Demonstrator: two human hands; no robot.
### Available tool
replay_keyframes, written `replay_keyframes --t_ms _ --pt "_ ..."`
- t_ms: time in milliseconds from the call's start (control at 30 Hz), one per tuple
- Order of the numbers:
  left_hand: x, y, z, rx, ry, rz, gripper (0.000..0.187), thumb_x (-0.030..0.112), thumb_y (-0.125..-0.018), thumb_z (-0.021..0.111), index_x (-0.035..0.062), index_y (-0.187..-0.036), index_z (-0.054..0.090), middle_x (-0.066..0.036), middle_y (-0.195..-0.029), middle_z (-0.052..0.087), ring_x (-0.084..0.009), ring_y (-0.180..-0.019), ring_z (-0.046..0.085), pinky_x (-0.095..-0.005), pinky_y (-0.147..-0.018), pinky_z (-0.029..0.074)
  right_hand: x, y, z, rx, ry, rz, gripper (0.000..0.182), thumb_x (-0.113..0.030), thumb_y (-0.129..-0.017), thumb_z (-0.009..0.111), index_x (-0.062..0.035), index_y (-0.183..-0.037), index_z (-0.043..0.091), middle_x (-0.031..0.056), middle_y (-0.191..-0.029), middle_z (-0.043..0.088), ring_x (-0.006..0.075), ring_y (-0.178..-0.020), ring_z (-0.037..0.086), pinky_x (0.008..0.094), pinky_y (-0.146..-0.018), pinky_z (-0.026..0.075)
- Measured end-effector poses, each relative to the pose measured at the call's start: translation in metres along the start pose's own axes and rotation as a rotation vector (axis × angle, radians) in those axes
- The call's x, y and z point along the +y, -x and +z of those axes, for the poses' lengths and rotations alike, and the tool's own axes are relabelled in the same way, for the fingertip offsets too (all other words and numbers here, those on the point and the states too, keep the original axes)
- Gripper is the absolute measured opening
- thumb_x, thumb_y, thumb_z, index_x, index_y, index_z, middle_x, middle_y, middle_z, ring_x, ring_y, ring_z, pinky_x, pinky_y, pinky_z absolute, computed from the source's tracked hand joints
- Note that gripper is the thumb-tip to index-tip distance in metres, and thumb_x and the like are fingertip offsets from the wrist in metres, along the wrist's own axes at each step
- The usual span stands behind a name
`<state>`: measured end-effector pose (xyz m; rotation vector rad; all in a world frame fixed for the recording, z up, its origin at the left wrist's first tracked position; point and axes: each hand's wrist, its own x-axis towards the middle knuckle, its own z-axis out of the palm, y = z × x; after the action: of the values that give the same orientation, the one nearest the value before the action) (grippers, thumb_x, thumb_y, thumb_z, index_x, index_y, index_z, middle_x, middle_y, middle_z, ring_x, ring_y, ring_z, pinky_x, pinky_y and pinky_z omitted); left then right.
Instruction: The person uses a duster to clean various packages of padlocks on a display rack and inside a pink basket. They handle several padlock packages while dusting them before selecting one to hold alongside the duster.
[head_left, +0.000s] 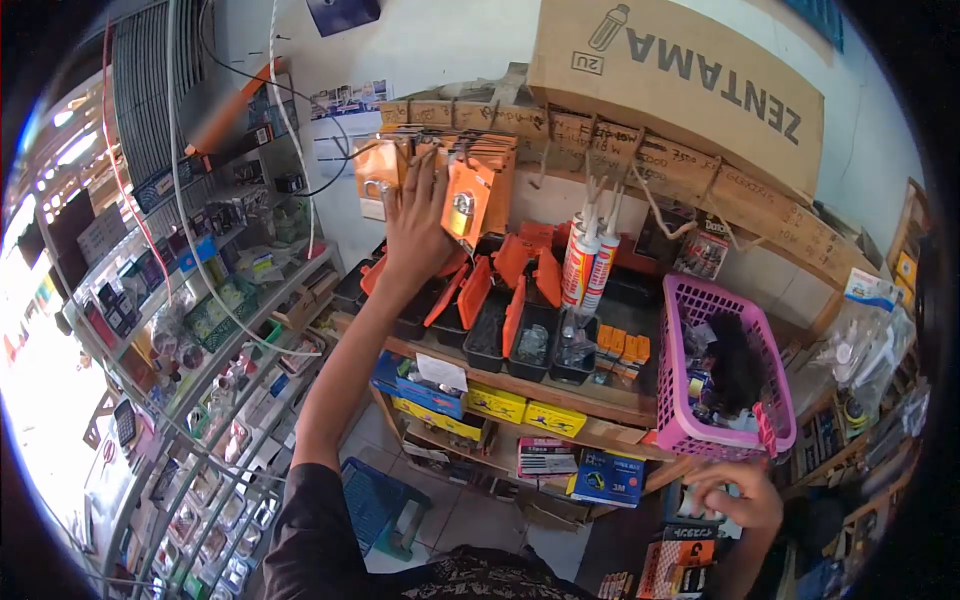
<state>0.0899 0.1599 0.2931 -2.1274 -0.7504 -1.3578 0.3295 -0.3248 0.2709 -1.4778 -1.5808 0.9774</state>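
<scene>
My left hand point(418, 225) reaches up to the orange blister packs point(468, 200) hanging on the wall below the wooden rail. Its fingers are stretched and a little apart, lying against the packs between two groups of them. A padlock shows in the pack just right of the fingers. Low on the right, my right hand point(738, 497) hangs below the pink basket point(675, 425) with its fingers curled; whether anything is in it cannot be made out. Under my left forearm and to its right stand black bins point(487, 345) with orange lids.
Silicone tubes point(582, 265) stand upright behind small orange boxes point(622, 350). A large cardboard box point(680, 85) rests above the wooden rail point(600, 135). Glass shelves point(225, 365) with goods line the left. Below the counter are a blue 3M box point(608, 478) and a blue stool point(375, 495).
</scene>
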Motion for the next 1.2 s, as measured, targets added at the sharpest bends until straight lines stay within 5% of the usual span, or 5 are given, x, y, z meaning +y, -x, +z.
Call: replay_keyframes --t_ms 300,567,767,967,1200 --pt "0.008 0.042 -0.017 -0.094 -0.106 -0.151 0.063 0.011 -0.08 0.056 0.001 -0.14 0.042 -0.023 -0.15 0.031 -0.041 -0.139 0.027 -0.0485 -0.111 0.025 -0.01 0.078 -0.066 0.808 0.465 0.185 0.031 -0.018 -0.088 0.063 -0.0009 -0.113 0.063 0.0036 -0.086 0.063 0.0102 -0.08 0.055 0.0275 -0.075 0.046" --pt "0.147 0.071 -0.063 0.806 0.523 -0.179 0.014 0.01 -0.089 0.051 0.0018 -0.097 0.059 -0.019 -0.108 0.061 -0.0344 -0.104 0.057 -0.0481 -0.092 0.044 0.066 0.059 -0.143 0.584 1.153 0.48 0.045 -0.035 -0.088 0.064 -0.0033 -0.118 0.057 0.0218 -0.11 0.06 0.0393 -0.104 0.057 0.0438 -0.089 0.045" --pt "0.306 0.0 -0.029 -0.289 0.861 0.512 0.032 0.023 -0.076 0.07 0.0049 -0.101 0.064 -0.011 -0.091 0.063 -0.0298 -0.085 0.06 -0.042 -0.077 0.044 0.118 0.012 -0.158 0.533 0.281 0.407 0.058 -0.044 -0.09 0.062 0.0008 -0.126 0.051 0.0235 -0.121 0.06 0.0322 -0.107 0.062 0.0427 -0.089 0.047" --pt "0.411 -0.037 0.121 -0.652 0.91 0.558 0.033 0.028 -0.09 0.055 0.0008 -0.107 0.062 -0.021 -0.096 0.065 -0.0407 -0.094 0.062 -0.0485 -0.083 0.048 0.125 0.036 -0.176 0.615 0.198 0.334 0.057 -0.015 -0.088 0.065 0.0025 -0.137 0.043 0.008 -0.1 0.064 0.0095 -0.08 0.058 0.0248 -0.069 0.049" --pt "0.476 -0.043 0.2 -1.057 0.548 0.668 0.045 0.033 -0.083 0.06 0.0045 -0.118 0.058 -0.022 -0.102 0.067 -0.0379 -0.102 0.063 -0.0586 -0.091 0.041 0.056 0.163 -0.167 0.716 -0.182 0.379 0.051 -0.016 -0.087 0.068 -0.0013 -0.131 0.048 0.0025 -0.081 0.056 0.0088 -0.069 0.057 0.0233 -0.064 0.047"
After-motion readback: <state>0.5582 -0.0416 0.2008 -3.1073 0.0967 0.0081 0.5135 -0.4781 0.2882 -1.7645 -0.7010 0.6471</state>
